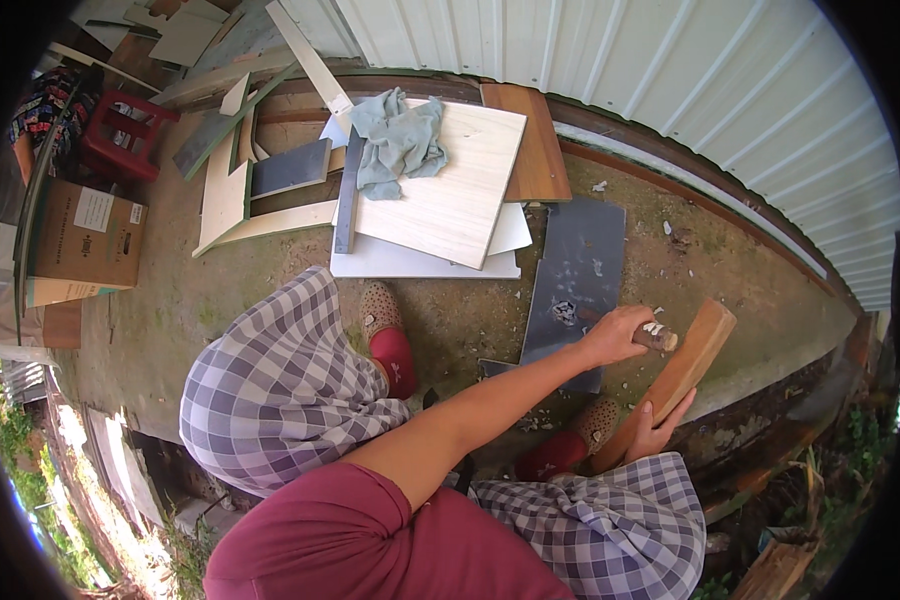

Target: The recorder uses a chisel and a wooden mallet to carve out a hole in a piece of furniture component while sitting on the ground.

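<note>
My left arm reaches across to the right, and my left hand (618, 337) is closed around a tool with a round wooden handle (657, 337). White bits cling to the handle; a dark part shows past my fingers, but the working end is unclear. My right hand (658, 432) grips the lower part of a thick wooden plank (692, 360), which stands slanted beside my right knee. The handle's butt is close to the plank; I cannot tell whether they touch. Below my left hand lies a dark grey board (582, 250) with a whitish lump (564, 312) and pale smears on it.
A pale wooden panel (465, 190) with a grey-green cloth (400, 140) on it lies ahead, over a white board (420, 258). Left are wood offcuts (228, 205), a cardboard box (90, 238) and a red stool (125, 135). A corrugated metal wall (670, 70) runs along the far side.
</note>
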Motion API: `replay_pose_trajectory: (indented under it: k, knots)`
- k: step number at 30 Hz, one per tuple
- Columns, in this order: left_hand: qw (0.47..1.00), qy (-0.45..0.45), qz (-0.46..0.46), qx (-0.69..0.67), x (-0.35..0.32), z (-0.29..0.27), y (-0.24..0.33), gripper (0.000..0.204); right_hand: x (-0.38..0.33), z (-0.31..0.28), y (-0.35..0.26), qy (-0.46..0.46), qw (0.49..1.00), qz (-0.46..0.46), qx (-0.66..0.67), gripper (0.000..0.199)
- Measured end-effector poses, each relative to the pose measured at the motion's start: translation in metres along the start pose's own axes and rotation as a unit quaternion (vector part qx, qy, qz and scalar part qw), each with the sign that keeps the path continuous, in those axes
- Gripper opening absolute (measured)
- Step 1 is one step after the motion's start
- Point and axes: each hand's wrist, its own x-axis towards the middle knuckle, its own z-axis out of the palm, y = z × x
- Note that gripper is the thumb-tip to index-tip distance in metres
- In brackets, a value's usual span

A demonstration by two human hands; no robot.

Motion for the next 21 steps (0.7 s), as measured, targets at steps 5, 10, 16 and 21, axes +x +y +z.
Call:
replay_pose_trajectory:
  k: [5, 10, 16, 21]
  knots:
    - [1.0, 0.005, 0.008, 0.0, -0.003, 0.0, 0.001, 0.034, -0.003, 0.002, 0.001, 0.006, 1.0, -0.026, -0.005, 0.078]
    - [1.0, -0.001, 0.009, 0.006, -0.003, 0.006, 0.002, 0.034, -0.006, -0.004, 0.005, 0.007, 1.0, -0.001, 0.001, 0.082]
    - [0.999, 0.006, 0.003, 0.035, 0.003, 0.007, -0.002, 0.033, 0.002, 0.003, 0.005, 0.04, 0.999, -0.007, -0.019, 0.08]
    - [0.999, 0.009, 0.033, 0.039, 0.002, 0.021, -0.006, 0.028, -0.002, -0.002, 0.02, 0.04, 0.999, -0.013, -0.031, 0.082]
